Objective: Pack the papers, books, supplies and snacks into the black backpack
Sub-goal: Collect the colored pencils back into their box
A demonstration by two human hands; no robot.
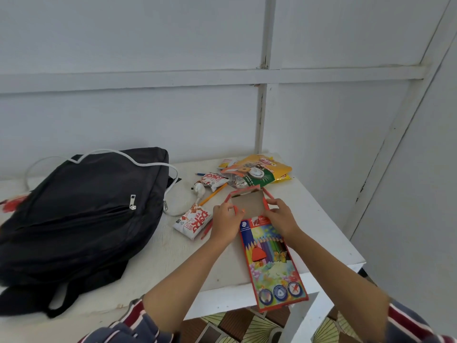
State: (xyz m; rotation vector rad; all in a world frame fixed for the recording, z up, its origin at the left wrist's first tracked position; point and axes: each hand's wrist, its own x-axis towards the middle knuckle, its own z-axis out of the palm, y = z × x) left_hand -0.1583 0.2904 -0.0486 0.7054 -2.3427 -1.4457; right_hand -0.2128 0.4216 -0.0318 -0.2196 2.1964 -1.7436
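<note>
- The coloured-pencil box [272, 263] lies lengthwise between the two hands, with its far end under them and its near end reaching past the near edge of the white table [173, 253].
- Its top flap [247, 190] is folded up and away from the hands. The open mouth shows bare brown cardboard, and I cannot tell whether pencils are inside.
- The left hand [223, 222] has its fingers curled, pinching the box's left side flap at the mouth.
- The right hand [282, 216] is likewise curled and pinches the right side flap.
- The black backpack [81, 219] lies flat, well to the left of the hands. Nothing of its inside shows, and a silver zip pull [132, 202] sits on its front.
- A white cable [148, 164] loops over the backpack's far edge.
- Just left of the left hand lies a white snack packet [193, 221] with red print, and a red pencil [207, 230] lies between them.
- Beyond the hands are a yellow pencil [212, 195], a second white packet [214, 180] and a blue pen [200, 174].
- Farthest off, near the wall, is a yellow-and-green snack bag [262, 170].
</note>
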